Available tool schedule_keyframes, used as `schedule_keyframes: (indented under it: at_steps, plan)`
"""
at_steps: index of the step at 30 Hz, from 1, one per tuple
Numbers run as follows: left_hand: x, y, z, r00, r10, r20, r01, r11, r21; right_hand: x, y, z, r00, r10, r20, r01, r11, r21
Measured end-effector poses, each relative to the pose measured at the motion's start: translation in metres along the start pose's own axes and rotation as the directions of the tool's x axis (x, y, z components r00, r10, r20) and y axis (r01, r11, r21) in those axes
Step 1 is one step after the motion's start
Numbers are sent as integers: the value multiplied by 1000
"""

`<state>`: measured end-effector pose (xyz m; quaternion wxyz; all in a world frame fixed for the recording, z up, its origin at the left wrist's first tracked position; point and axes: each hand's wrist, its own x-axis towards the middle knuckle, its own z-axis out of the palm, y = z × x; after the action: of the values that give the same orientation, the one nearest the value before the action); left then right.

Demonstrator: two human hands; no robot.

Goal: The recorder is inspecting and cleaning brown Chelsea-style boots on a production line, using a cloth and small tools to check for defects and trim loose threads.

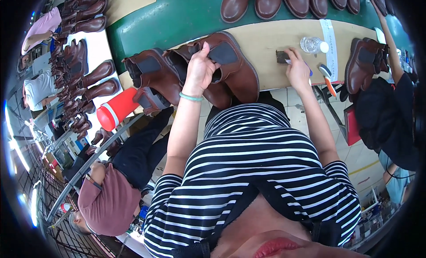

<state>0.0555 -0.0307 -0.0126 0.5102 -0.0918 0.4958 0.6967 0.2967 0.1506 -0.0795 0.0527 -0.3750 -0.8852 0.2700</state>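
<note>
My left hand (202, 71) is closed on the upper edge of a brown ankle boot (245, 76) with a dark elastic side panel. That boot lies tilted at the table's near edge, its toe toward me. More brown boots (155, 69) stand close on its left. My right hand (298, 70) rests over the table with its fingers bent together beside a small dark block (282, 57). A slim thing, white at one end and purple at the other, shows at that hand; its kind is mostly hidden. A clear plastic bottle (311, 45) lies just beyond.
A brush (326, 72) and an orange-handled tool (330, 86) lie right of my right hand. Brown boots line the green table (186, 18) at the far side and right. A red cylindrical container (116, 109) stands left. Co-workers (111, 196) are on both sides.
</note>
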Motion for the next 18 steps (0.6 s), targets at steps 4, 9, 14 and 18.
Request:
schedule_keyframes:
  at_steps: [4, 9, 14, 18]
  plan:
    - [2, -1, 1, 1000, -18, -11, 18, 1000, -1, -6, -5, 9, 982, 143, 127, -110, 965, -239]
    - [-4, 0, 3, 1000, 8, -19, -8, 1000, 2, 21, -57, 2, 990, -137, -38, 142, 953, 266]
    - [1, -2, 0, 999, 37, 14, -37, 999, 38, 49, -126, 23, 760, -629, -163, 648, 716, 260]
    - [2, 3, 2, 1000, 15, -2, -15, 1000, -27, 80, -92, 30, 930, -362, -65, 367, 925, 99]
